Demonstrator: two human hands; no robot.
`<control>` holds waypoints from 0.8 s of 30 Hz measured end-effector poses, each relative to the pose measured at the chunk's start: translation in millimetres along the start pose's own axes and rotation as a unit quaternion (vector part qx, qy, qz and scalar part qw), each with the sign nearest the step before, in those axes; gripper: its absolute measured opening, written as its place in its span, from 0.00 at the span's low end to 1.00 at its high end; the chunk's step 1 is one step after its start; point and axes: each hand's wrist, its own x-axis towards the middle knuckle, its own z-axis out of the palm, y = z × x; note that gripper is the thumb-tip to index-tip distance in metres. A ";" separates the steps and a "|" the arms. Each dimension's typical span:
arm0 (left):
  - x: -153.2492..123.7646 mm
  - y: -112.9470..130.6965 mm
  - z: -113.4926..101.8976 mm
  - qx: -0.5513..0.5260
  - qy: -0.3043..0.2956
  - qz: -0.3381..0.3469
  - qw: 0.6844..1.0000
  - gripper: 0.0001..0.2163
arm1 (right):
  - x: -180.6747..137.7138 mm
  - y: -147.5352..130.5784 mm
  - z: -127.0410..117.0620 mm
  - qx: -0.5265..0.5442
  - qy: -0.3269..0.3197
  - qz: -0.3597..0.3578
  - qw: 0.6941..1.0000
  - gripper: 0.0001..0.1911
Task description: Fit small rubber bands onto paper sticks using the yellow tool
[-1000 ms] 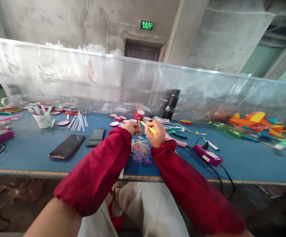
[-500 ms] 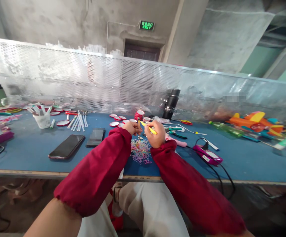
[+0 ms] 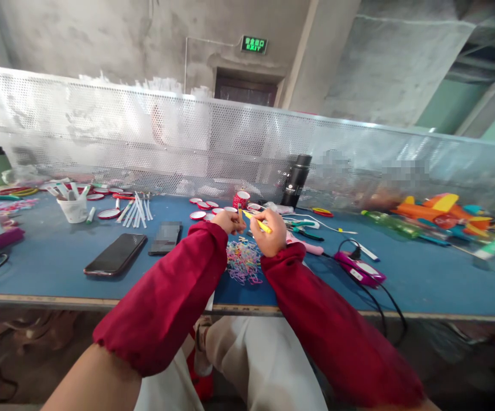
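Note:
My left hand (image 3: 229, 221) is closed, its fingertips pinching a small, upright brownish piece (image 3: 240, 214) too small to make out well. Close beside it on the right, my right hand (image 3: 272, 233) is wrapped round a slim yellow pen-like tool (image 3: 263, 226), whose tip points up and left toward that piece. Below both hands a loose pile of thin, small multicoloured bands (image 3: 244, 262) lies on the blue table (image 3: 136, 288). Behind the hands are several round red-rimmed discs (image 3: 197, 215) and a red patterned roll (image 3: 241, 198).
Left lie a phone (image 3: 116, 254), a dark flat device (image 3: 165, 238), white sticks (image 3: 133, 212) and a cup of sticks (image 3: 72, 210). Right are green-handled pliers (image 3: 309, 232), a pink-handled tool (image 3: 313, 249), a purple corded box (image 3: 360, 269) and a black flask (image 3: 296, 181).

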 end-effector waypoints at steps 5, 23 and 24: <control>-1.9 3.0 0.2 -0.004 -0.004 0.001 1.000 0.12 | -0.6 -4.5 -0.5 0.008 -0.008 -0.009 1.000 0.04; 0.4 0.7 0.2 -0.003 -0.001 -0.009 1.000 0.08 | -0.1 2.1 0.7 -0.004 0.000 0.004 1.000 0.05; 0.2 1.2 0.2 -0.002 -0.003 -0.010 1.000 0.08 | -0.1 2.5 0.8 -0.003 0.002 0.003 1.000 0.05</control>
